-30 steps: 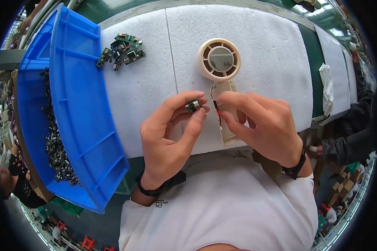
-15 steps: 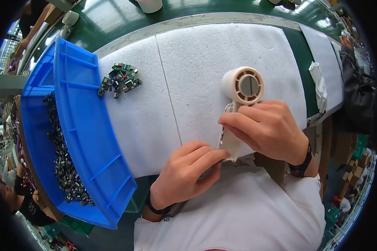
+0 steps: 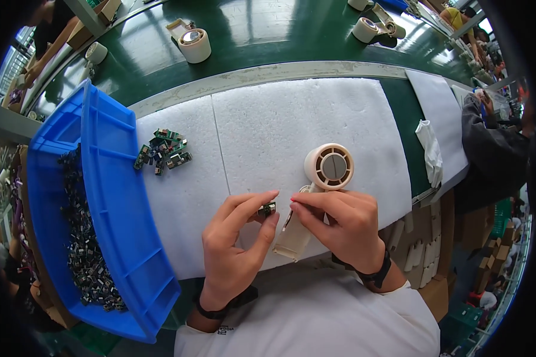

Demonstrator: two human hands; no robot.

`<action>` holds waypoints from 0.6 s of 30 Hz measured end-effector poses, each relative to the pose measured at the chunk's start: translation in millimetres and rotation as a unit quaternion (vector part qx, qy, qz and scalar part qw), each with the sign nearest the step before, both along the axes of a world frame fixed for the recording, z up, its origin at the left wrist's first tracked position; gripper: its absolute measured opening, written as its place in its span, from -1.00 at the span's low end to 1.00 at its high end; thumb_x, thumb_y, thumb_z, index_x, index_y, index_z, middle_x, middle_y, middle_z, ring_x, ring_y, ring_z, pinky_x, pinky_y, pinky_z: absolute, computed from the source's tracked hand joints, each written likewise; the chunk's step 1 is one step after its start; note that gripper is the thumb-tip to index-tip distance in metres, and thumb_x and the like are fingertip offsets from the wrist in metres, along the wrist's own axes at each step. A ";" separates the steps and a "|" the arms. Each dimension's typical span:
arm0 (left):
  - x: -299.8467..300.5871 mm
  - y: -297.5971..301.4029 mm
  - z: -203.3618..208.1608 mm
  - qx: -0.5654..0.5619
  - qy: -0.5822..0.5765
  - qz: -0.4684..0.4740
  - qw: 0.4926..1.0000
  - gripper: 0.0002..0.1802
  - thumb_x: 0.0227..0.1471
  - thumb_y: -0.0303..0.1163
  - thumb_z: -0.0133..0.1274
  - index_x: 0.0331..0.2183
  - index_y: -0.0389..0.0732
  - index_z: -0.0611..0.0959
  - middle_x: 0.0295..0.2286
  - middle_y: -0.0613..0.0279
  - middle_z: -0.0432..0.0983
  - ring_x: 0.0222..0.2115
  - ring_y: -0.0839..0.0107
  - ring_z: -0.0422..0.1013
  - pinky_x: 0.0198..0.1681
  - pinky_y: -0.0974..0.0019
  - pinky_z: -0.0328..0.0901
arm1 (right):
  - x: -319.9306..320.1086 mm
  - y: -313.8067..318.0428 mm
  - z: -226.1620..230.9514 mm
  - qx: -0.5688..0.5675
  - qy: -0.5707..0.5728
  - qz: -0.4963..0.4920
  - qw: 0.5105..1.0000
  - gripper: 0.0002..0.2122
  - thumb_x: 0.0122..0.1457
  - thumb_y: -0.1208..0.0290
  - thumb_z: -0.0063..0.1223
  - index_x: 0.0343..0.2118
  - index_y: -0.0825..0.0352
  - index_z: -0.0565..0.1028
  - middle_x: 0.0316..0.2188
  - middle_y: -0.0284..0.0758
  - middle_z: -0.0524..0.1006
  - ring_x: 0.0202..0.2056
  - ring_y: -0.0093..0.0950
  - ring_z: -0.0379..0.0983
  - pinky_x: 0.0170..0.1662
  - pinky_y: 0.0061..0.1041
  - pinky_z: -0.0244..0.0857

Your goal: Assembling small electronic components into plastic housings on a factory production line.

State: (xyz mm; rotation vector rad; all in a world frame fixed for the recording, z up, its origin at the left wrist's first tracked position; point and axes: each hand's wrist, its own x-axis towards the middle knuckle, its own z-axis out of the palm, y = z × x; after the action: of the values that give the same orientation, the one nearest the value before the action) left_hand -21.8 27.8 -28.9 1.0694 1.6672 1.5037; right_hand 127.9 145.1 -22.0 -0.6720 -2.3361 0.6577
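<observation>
My left hand (image 3: 235, 244) pinches a small green circuit board (image 3: 268, 208) between thumb and fingertips, just left of the handle. A pale, cream-coloured handheld fan (image 3: 329, 166) lies on the white foam sheet, its round slotted head pointing up. Its open handle (image 3: 293, 239) extends toward me, between my hands. My right hand (image 3: 346, 225) is closed over the upper handle, thumb and forefinger pressed together. A speck of red shows at those fingertips; what they hold is too small to make out.
A small pile of circuit boards (image 3: 162, 150) lies on the foam sheet (image 3: 268, 125). To the left stands a blue bin (image 3: 122, 214) with many more boards. Beyond is a green conveyor (image 3: 268, 35) carrying other fan bodies (image 3: 195, 46). A white cloth (image 3: 429, 153) lies at right.
My left hand has left the handle's lower end and now holds a circuit board up beside it. My right hand has shifted along the handle's edge. The whole view has tilted, showing more conveyor.
</observation>
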 end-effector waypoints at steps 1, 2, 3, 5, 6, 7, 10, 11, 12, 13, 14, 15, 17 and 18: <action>0.3 0.7 -1.7 0.000 0.008 0.008 1.000 -0.61 0.05 -0.69 0.15 -0.04 -0.33 0.65 -0.16 0.15 0.51 -0.19 0.48 0.47 -0.12 0.45 0.39 | 0.2 -1.3 -1.2 0.001 0.000 0.002 1.000 -0.85 0.01 0.54 0.34 -0.32 0.26 0.66 -0.66 -0.41 0.53 -0.68 -0.60 0.42 -0.60 -0.61 0.26; 0.3 1.5 -3.8 0.005 0.008 0.009 1.000 -0.61 0.05 -0.69 0.15 -0.04 -0.33 0.65 -0.16 0.15 0.51 -0.19 0.48 0.47 -0.12 0.45 0.39 | 0.1 -1.0 -1.7 0.000 0.000 0.004 1.000 -0.85 0.01 0.55 0.34 -0.32 0.26 0.66 -0.66 -0.41 0.53 -0.68 -0.60 0.42 -0.61 -0.62 0.26; 0.4 2.1 -6.5 0.011 0.031 0.009 0.999 -0.59 0.05 -0.69 0.15 -0.01 -0.33 0.64 -0.16 0.15 0.51 -0.19 0.48 0.47 -0.12 0.45 0.38 | -0.2 0.3 -1.9 0.004 -0.001 0.005 1.000 -0.85 0.01 0.55 0.34 -0.32 0.26 0.66 -0.66 -0.41 0.53 -0.68 -0.60 0.42 -0.61 -0.62 0.26; -0.5 -0.9 -9.2 0.016 0.075 0.008 0.997 -0.55 0.07 -0.68 0.14 0.04 -0.33 0.61 -0.17 0.15 0.50 -0.21 0.48 0.46 -0.12 0.45 0.38 | -2.1 -1.2 -2.2 0.013 -0.001 0.009 1.000 -0.86 0.01 0.57 0.32 -0.33 0.26 0.65 -0.66 -0.42 0.51 -0.69 -0.61 0.40 -0.61 -0.62 0.24; -0.8 -1.4 -9.6 0.013 0.073 0.007 0.997 -0.55 0.07 -0.68 0.14 0.04 -0.33 0.61 -0.17 0.15 0.50 -0.21 0.48 0.46 -0.12 0.45 0.38 | -2.6 -1.7 -2.8 0.016 -0.001 0.011 1.000 -0.86 0.01 0.58 0.31 -0.34 0.26 0.65 -0.67 -0.43 0.50 -0.69 -0.61 0.39 -0.61 -0.63 0.24; -0.3 -2.1 -10.1 0.020 0.081 0.004 0.996 -0.55 0.07 -0.68 0.14 0.04 -0.33 0.61 -0.18 0.15 0.50 -0.22 0.48 0.46 -0.12 0.45 0.38 | -1.8 -2.5 -3.5 0.009 -0.005 0.013 1.000 -0.86 0.01 0.58 0.31 -0.34 0.26 0.65 -0.67 -0.43 0.50 -0.69 -0.61 0.39 -0.61 -0.63 0.24; -1.9 0.7 -12.2 0.021 0.092 -0.001 0.995 -0.54 0.07 -0.67 0.14 0.06 -0.33 0.59 -0.19 0.16 0.51 -0.24 0.49 0.46 -0.13 0.45 0.38 | -1.9 1.6 -6.8 0.038 -0.008 0.003 0.999 -0.88 0.01 0.58 0.30 -0.36 0.28 0.63 -0.66 -0.44 0.50 -0.69 -0.64 0.36 -0.62 -0.63 0.20; -2.8 2.2 -12.0 0.027 0.090 -0.007 0.996 -0.54 0.07 -0.68 0.14 0.05 -0.34 0.60 -0.19 0.15 0.52 -0.23 0.48 0.47 -0.12 0.44 0.39 | -2.3 1.2 -9.3 0.023 -0.015 0.007 1.000 -0.88 0.01 0.58 0.30 -0.36 0.28 0.63 -0.66 -0.44 0.50 -0.69 -0.64 0.36 -0.62 -0.63 0.20; -3.3 3.1 -11.2 0.036 0.090 -0.011 0.995 -0.55 0.07 -0.68 0.14 0.04 -0.34 0.60 -0.19 0.14 0.53 -0.23 0.47 0.48 -0.11 0.43 0.39 | -3.6 1.6 -11.6 0.024 -0.001 0.002 1.000 -0.89 0.02 0.57 0.30 -0.36 0.29 0.62 -0.67 -0.45 0.49 -0.70 -0.66 0.34 -0.63 -0.64 0.17; -2.3 1.5 -10.7 0.045 0.090 -0.015 0.995 -0.55 0.07 -0.69 0.14 0.04 -0.35 0.61 -0.19 0.13 0.54 -0.22 0.46 0.49 -0.10 0.43 0.40 | -4.3 1.1 -13.7 0.026 0.014 -0.002 1.000 -0.90 0.03 0.57 0.29 -0.37 0.30 0.62 -0.68 -0.46 0.48 -0.71 -0.68 0.32 -0.63 -0.65 0.15; -2.2 3.1 -11.3 0.038 0.087 -0.014 0.995 -0.55 0.07 -0.69 0.14 0.04 -0.35 0.61 -0.19 0.13 0.54 -0.22 0.46 0.49 -0.10 0.43 0.40 | -5.3 2.5 -16.1 0.031 0.029 -0.010 0.999 -0.91 0.03 0.57 0.29 -0.38 0.32 0.61 -0.69 -0.47 0.47 -0.72 -0.70 0.30 -0.64 -0.65 0.12; -1.1 4.3 -11.6 0.038 0.061 -0.009 0.997 -0.57 0.07 -0.70 0.14 0.02 -0.35 0.62 -0.19 0.11 0.56 -0.21 0.45 0.51 -0.08 0.41 0.40 | -4.7 2.0 -15.1 0.025 0.026 -0.008 0.999 -0.91 0.03 0.57 0.29 -0.38 0.32 0.61 -0.69 -0.47 0.47 -0.72 -0.70 0.30 -0.64 -0.65 0.12; -0.1 4.7 -12.2 0.041 0.008 0.001 0.999 -0.59 0.06 -0.73 0.13 0.00 -0.36 0.63 -0.17 0.06 0.58 -0.18 0.42 0.53 -0.05 0.39 0.42 | -3.2 1.4 -4.5 -0.029 0.010 0.016 0.999 -0.92 0.04 0.57 0.27 -0.39 0.34 0.59 -0.71 -0.48 0.45 -0.73 -0.73 0.24 -0.64 -0.67 0.06; -1.3 3.6 -13.8 0.036 0.007 0.002 0.999 -0.59 0.06 -0.73 0.13 0.00 -0.36 0.63 -0.17 0.06 0.58 -0.18 0.42 0.53 -0.05 0.39 0.42 | -3.3 0.5 -1.4 -0.055 0.003 0.029 0.998 -0.93 0.05 0.58 0.26 -0.39 0.36 0.59 -0.72 -0.49 0.44 -0.74 -0.75 0.22 -0.64 -0.68 0.03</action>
State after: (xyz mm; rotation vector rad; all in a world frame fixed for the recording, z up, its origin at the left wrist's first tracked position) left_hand -23.1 31.4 -42.7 1.1170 1.6367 1.5735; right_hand 124.6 145.6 -23.4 -0.6530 -2.3347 0.8179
